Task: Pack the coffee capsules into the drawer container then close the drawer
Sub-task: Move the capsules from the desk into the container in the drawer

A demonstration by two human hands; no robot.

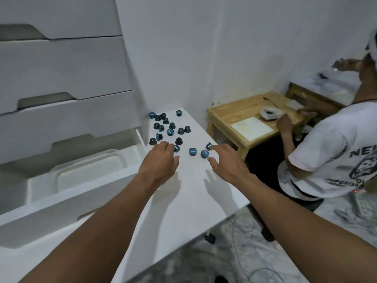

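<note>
Both hands (161, 160) (226, 162) palm-down, fingers spread over capsules (169, 131).

White table (193, 193) is carrying a scatter of dark blue coffee capsules (170, 131), mostly sitting bunched near the far left corner. A few strays (192, 151) are lying further toward the middle, some tipped on their sides.

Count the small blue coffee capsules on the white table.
18 capsules: fourteen clustered at the far end, one at the left fingers, three by the right hand. Some may be hidden.
</note>
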